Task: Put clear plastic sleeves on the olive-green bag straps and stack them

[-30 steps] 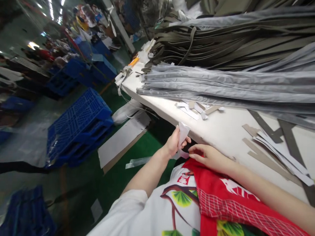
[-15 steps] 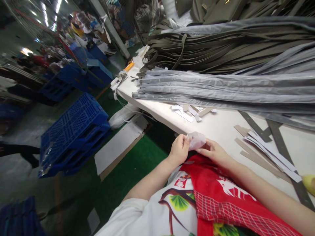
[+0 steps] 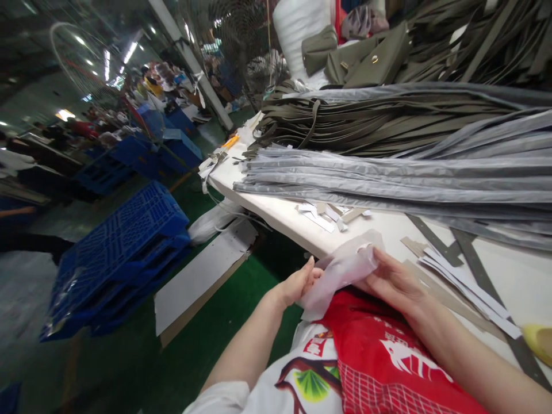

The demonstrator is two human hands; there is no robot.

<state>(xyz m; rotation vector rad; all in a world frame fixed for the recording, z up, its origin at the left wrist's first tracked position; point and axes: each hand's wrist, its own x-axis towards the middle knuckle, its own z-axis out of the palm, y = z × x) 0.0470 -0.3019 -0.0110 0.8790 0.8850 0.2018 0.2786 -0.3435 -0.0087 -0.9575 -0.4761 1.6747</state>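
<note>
A thin, translucent whitish sheet (image 3: 345, 267) stretches between my two hands, just off the table's near edge and above my red apron. I cannot tell whether it is film or paper. My left hand (image 3: 302, 282) has its fingers curled at the sheet's left side, thumb pointing up. At the right end my right hand (image 3: 394, 279) pinches the sheet, whose edge curls over near the fingertips. Part of the sheet hangs below my left fingers.
On the white table (image 3: 284, 221) lie grey film-covered strips (image 3: 388, 175), dark olive straps (image 3: 366, 123) and paper scraps (image 3: 321, 215). Olive pouches (image 3: 371, 57) sit behind. A yellow object (image 3: 537, 339) is at the right edge. Blue pallets (image 3: 125, 247) and a flat board (image 3: 202, 282) lie left on the floor.
The sheet was bunched small between my fingertips and is now spread wider. My hands have moved apart, the left one lower and to the left, the right one slightly rightward. The view has tilted up.
</note>
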